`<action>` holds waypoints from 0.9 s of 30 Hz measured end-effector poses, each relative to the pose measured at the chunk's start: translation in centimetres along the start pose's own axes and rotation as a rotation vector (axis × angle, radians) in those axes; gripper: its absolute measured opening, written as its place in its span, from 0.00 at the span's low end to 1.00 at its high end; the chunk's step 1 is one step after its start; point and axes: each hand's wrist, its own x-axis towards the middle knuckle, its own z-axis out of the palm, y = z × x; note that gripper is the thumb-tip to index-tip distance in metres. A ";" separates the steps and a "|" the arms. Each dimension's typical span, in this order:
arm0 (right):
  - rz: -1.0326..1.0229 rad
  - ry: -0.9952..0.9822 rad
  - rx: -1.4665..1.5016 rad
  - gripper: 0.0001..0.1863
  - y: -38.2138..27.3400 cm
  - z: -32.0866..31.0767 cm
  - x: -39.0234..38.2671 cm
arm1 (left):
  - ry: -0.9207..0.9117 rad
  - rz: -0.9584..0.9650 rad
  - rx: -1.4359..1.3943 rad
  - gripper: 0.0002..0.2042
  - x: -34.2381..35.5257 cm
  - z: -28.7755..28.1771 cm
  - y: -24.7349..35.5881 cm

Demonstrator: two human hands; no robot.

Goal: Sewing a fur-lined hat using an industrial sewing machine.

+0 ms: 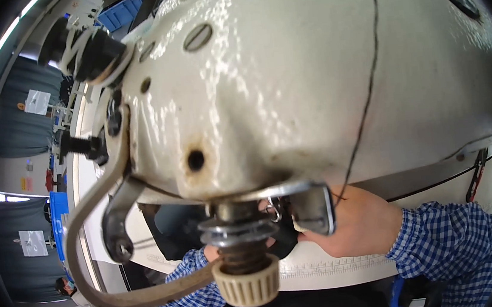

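A cream sewing machine head (287, 89) fills most of the view and hides much of my hands. On its near side sits a thread tension assembly with shiny discs (239, 232), a coil spring and a ribbed cream knob (249, 285). My right hand (361, 219), in a blue checked sleeve, reaches under the head from the right. Its fingers are largely covered by a bent metal plate (318, 209), beside some black material (285, 242). Only a small patch of my left hand (210, 253) shows behind the discs; its fingers are hidden. What either hand holds cannot be made out.
A dark thread (371, 86) runs down the head toward the metal plate. A curved lever (83, 254) loops around on the left. Along the white table's front edge lies a printed ruler scale (336, 266). Blue bins (123, 12) and grey curtains (24, 237) stand farther back.
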 end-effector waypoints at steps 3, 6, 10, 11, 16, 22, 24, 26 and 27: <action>0.043 -0.024 0.129 0.19 -0.3 -0.4 0.3 | -0.054 -0.003 0.008 0.21 0.2 -0.8 -0.1; -0.027 0.003 -0.066 0.19 -0.7 -0.5 0.4 | -0.101 -0.027 0.014 0.21 -0.6 -0.4 0.1; -0.077 -0.061 -0.182 0.16 -0.4 -1.0 -0.1 | -0.068 0.145 0.046 0.22 -0.6 1.4 -1.0; -0.072 0.012 -0.095 0.15 -0.3 -0.5 -0.2 | -0.035 0.128 -0.015 0.23 -0.1 1.4 -0.7; -0.069 0.020 0.043 0.14 -0.2 0.1 -0.2 | 0.078 0.130 -0.164 0.20 1.6 0.4 0.0; -0.114 -0.011 -0.042 0.16 -0.2 -0.1 -0.4 | -0.020 0.091 -0.150 0.19 1.2 0.6 0.4; -0.098 -0.018 -0.138 0.17 -0.6 -0.5 -0.5 | -0.028 0.114 -0.107 0.26 1.2 1.0 0.3; -0.085 -0.023 -0.233 0.17 -0.6 -0.5 -0.6 | -0.028 0.105 -0.100 0.26 0.7 1.8 -0.1; -0.098 -0.023 -0.207 0.18 -0.6 -0.3 -0.6 | -0.024 0.089 -0.094 0.27 0.6 1.9 -0.3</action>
